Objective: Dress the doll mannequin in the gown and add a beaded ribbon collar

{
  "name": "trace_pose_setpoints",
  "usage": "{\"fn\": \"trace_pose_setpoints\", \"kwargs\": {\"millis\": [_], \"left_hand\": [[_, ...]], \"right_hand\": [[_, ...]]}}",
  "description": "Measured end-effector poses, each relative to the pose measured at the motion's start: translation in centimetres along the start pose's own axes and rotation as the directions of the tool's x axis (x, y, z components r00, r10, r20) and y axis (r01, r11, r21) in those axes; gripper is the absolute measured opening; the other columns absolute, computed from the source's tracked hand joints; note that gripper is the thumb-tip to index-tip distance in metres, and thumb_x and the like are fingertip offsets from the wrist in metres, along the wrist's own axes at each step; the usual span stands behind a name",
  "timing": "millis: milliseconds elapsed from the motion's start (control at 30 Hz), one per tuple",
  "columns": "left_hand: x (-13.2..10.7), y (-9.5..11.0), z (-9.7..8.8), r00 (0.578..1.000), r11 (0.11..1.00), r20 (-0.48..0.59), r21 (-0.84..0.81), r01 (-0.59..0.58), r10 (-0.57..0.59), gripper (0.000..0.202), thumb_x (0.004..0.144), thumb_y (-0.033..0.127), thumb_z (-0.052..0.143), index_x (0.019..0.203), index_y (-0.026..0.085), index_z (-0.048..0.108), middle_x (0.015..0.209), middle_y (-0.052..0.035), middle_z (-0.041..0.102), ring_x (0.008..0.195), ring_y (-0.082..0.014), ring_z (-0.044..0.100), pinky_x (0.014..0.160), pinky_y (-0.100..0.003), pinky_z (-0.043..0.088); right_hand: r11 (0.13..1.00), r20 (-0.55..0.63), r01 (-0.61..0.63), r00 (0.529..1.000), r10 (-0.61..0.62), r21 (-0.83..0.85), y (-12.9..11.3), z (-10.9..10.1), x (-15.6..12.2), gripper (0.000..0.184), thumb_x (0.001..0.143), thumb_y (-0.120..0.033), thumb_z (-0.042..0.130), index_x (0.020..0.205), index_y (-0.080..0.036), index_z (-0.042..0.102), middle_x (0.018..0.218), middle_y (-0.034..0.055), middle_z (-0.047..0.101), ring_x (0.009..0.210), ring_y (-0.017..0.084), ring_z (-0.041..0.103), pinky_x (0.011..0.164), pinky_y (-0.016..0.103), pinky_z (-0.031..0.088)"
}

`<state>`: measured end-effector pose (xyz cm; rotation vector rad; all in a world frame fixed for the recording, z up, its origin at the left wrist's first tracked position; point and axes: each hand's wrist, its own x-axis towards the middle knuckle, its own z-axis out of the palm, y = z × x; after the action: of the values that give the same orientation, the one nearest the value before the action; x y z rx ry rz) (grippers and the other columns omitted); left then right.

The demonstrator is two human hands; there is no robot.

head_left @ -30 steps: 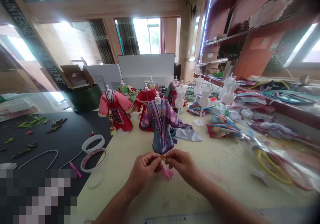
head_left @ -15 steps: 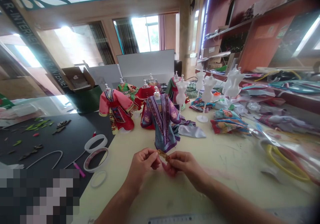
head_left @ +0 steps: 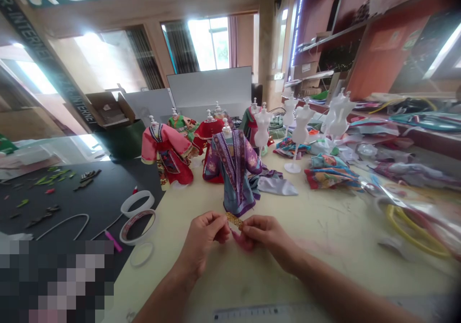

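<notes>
Both my hands are raised just above the pale yellow worktable (head_left: pixel 317 251). My left hand (head_left: pixel 203 234) and my right hand (head_left: pixel 262 236) pinch a narrow gold ornamental strip (head_left: pixel 234 220) between them. A pink tassel or fabric piece (head_left: pixel 239 241) hangs below the strip, partly hidden by my right fingers. Directly beyond my hands stands a doll-sized purple and blue robe on a white mannequin stand (head_left: pixel 234 174). The strip is close in front of its hem, and I cannot tell whether they touch.
More robed mannequins (head_left: pixel 167 155) and bare white mannequins (head_left: pixel 300 130) stand beyond. Fabric piles (head_left: pixel 331 174) lie to the right, beside a clear bag with yellow hoops (head_left: pixel 410 229). White hoops (head_left: pixel 137 204) lie on a black surface (head_left: pixel 61 193) to the left. A ruler (head_left: pixel 252 314) lies at the front.
The gold piece, compact between my fingers earlier, now shows as a longer strip slanting between my hands. The whole scene sits slightly higher in view, as my head has tilted.
</notes>
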<state>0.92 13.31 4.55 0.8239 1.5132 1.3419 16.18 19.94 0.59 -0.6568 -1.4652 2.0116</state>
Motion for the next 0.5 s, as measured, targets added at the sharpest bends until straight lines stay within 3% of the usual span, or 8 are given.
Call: {"fn": "trace_pose_setpoints", "kwargs": {"millis": [500], "left_hand": [[-0.23, 0.12, 0.17, 0.998, 0.998, 0.034, 0.043, -0.050, 0.048, 0.020, 0.074, 0.031, 0.060, 0.067, 0.012, 0.058, 0.055, -0.0001, 0.057, 0.052, -0.0087, 0.049, 0.055, -0.023, 0.041]], "right_hand": [[0.996, -0.052, -0.051, 0.997, 0.055, 0.067, -0.09, 0.02, 0.18, 0.018, 0.075, -0.029, 0.061, 0.068, -0.013, 0.058, 0.058, 0.0014, 0.058, 0.051, 0.010, 0.051, 0.053, 0.024, 0.039]]}}
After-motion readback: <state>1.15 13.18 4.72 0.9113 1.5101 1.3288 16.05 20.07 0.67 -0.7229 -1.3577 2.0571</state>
